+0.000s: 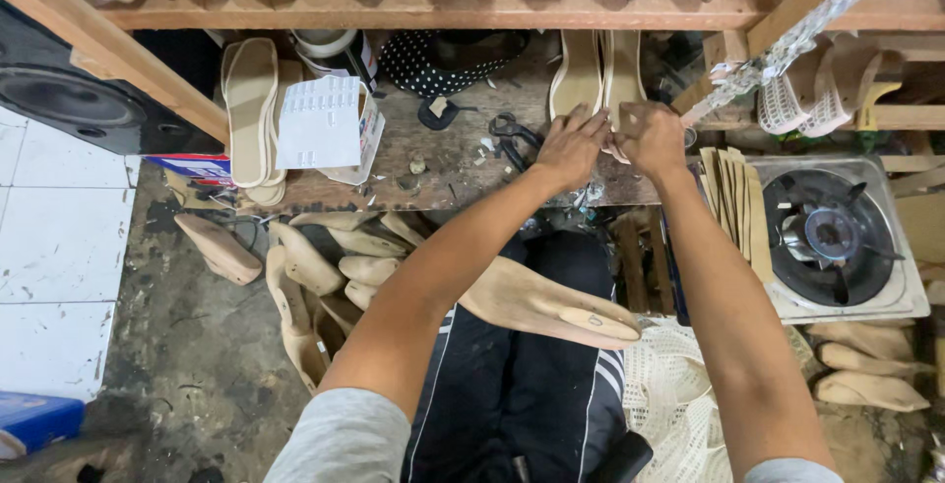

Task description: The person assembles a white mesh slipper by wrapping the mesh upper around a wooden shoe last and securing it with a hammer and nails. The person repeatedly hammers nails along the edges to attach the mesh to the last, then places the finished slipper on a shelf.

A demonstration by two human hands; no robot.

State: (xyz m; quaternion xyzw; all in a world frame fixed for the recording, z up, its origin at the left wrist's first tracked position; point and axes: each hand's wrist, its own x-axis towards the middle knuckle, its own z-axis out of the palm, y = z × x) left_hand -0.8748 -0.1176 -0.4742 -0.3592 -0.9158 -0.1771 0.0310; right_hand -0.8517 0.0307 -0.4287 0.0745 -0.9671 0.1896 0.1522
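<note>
**Both hands meet at insoles on bench**

Wooden shoe last [546, 306] lies across lap, toe toward 4 o'clock. Left hand [569, 148] and right hand [652, 138] sit together, fingers curled, seemingly pinching something small, can't tell what. Two upright insoles [593, 69] stand at 12 o'clock of hands, long axis 12–6. Black pincers [514, 138] at 9 o'clock, left hand nearer.

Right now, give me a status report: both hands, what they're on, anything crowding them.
Left hand and right hand together at the pale insoles on the workbench; grip unclear. Pincers just left of them. Wooden shoe last on the lap.
</note>
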